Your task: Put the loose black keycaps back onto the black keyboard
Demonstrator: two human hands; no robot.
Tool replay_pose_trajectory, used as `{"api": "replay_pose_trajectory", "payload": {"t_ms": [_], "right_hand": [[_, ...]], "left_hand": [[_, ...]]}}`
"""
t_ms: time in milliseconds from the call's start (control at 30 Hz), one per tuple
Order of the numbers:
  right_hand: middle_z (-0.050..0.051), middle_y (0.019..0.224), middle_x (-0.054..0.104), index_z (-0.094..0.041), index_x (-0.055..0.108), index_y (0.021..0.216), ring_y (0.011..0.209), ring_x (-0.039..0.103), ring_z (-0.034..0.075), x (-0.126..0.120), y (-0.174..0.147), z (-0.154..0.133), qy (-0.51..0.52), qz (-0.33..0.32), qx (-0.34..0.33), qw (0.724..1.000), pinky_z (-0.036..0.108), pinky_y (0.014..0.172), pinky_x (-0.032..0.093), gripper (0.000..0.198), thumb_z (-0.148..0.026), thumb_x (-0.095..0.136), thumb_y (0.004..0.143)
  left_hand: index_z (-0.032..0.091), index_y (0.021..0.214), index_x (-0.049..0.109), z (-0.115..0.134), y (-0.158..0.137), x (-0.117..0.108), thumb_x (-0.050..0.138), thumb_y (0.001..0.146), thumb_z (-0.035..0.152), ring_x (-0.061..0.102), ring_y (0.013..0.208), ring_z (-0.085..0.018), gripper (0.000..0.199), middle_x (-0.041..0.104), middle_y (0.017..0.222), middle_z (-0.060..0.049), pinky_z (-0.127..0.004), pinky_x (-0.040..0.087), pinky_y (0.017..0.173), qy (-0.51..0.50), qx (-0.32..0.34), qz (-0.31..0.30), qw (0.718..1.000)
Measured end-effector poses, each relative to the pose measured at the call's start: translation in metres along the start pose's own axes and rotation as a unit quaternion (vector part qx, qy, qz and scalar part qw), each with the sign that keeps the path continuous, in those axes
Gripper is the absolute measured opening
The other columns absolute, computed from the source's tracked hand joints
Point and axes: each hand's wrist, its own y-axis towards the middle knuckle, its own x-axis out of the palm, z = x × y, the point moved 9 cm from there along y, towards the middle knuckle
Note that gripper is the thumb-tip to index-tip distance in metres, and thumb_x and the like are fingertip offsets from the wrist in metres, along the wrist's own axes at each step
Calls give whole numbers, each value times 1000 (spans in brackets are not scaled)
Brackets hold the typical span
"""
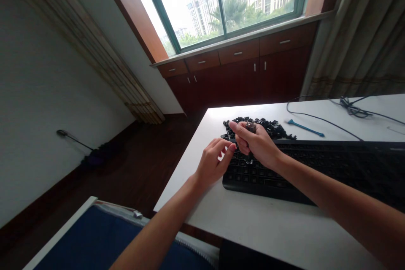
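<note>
A black keyboard (303, 196) with its keycaps taken off over much of the left part lies on the white table. My right hand (257, 141) is wrapped around a dark-handled tool (251, 127), held upright over the keyboard's left side. The tool's blocky brownish top sticks up above the fist, and its lower end points down at the keys; its exact kind is unclear. My left hand (213, 158) is at the keyboard's upper left corner, thumb and index finger pinched together. Whatever sits between those fingertips is too small to make out. Behind both hands lies a heap of loose black keycaps (275, 130).
A blue stick-like tool (306, 128) lies behind the keyboard. Black cable (357, 111) loops across the table's back right. The white table (190, 185) ends at left, beside a blue zippered fabric item (85, 240). Cabinets (234, 84) stand beneath the window.
</note>
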Motion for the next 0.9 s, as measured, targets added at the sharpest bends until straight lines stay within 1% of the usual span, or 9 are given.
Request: {"api": "replay_pose_trajectory", "payload": {"t_ms": [133, 233, 367, 433, 533, 633, 700, 800, 900], "right_hand": [[-9, 44, 35, -22, 37, 55, 40, 29, 6, 2, -2, 5, 16, -16, 13, 1000, 25, 40, 24, 50, -51, 62, 87], [-8, 43, 32, -22, 35, 52, 40, 28, 6, 5, -2, 10, 16, -25, 21, 999, 25, 39, 21, 53, -52, 60, 87], [-8, 43, 34, -21, 41, 51, 39, 27, 6, 10, -2, 14, 4, -35, 15, 999, 25, 38, 19, 51, -53, 63, 84], [-7, 43, 34, -21, 41, 50, 39, 26, 6, 11, -2, 15, -3, -38, 11, 999, 25, 38, 18, 52, -53, 64, 83], [-7, 42, 34, -21, 37, 49, 39, 26, 6, 13, -4, 16, -16, -45, 5, 999, 26, 40, 18, 54, -53, 62, 85], [-7, 43, 34, -20, 38, 49, 41, 27, 6, 15, -6, 15, -38, -56, -5, 998, 27, 43, 18, 54, -51, 62, 86], [-6, 43, 34, -20, 39, 48, 42, 26, 6, 17, -8, 15, -53, -62, -12, 997, 28, 44, 18, 55, -50, 61, 88], [-7, 43, 32, -21, 37, 51, 40, 24, 6, 17, -7, 19, -60, -58, -14, 996, 27, 41, 16, 55, -55, 57, 89], [-7, 40, 30, -22, 34, 50, 38, 22, 6, 16, -5, 24, -60, -48, -17, 997, 27, 39, 14, 57, -59, 53, 89]], "left_hand": [[18, 90, 62, -3, 0, 2, 46, 101, 33, 55, 78, -16, 24, 63, 85, -4, -30, 46, 73, -3, -19, 2, 1000], [18, 93, 61, -7, -2, 3, 42, 102, 33, 58, 84, -17, 26, 65, 90, -5, -31, 47, 77, -33, -41, 3, 999], [18, 94, 60, -21, 3, 2, 37, 103, 37, 59, 81, -16, 31, 65, 87, -4, -30, 48, 76, -74, -76, 29, 994], [18, 97, 60, -30, 15, 3, 40, 102, 41, 60, 82, -17, 31, 65, 88, -4, -30, 49, 76, -81, -80, 39, 993], [19, 98, 62, -47, 45, 12, 43, 100, 44, 62, 83, -17, 32, 67, 90, -3, -30, 49, 75, -75, -106, 27, 991], [18, 95, 62, -55, 73, 15, 43, 100, 43, 64, 85, -17, 32, 69, 91, -3, -29, 49, 78, -89, -106, 66, 988], [19, 95, 61, -56, 81, 16, 40, 101, 42, 65, 85, -16, 32, 69, 91, -3, -29, 49, 78, -105, -103, 94, 985], [20, 92, 61, -54, 76, 23, 41, 101, 41, 63, 84, -16, 31, 68, 90, -3, -30, 49, 78, -105, -93, 97, 985], [20, 92, 62, -52, 65, 33, 46, 99, 41, 61, 86, -18, 26, 67, 91, -4, -32, 49, 75, -82, -87, 57, 991]]}}
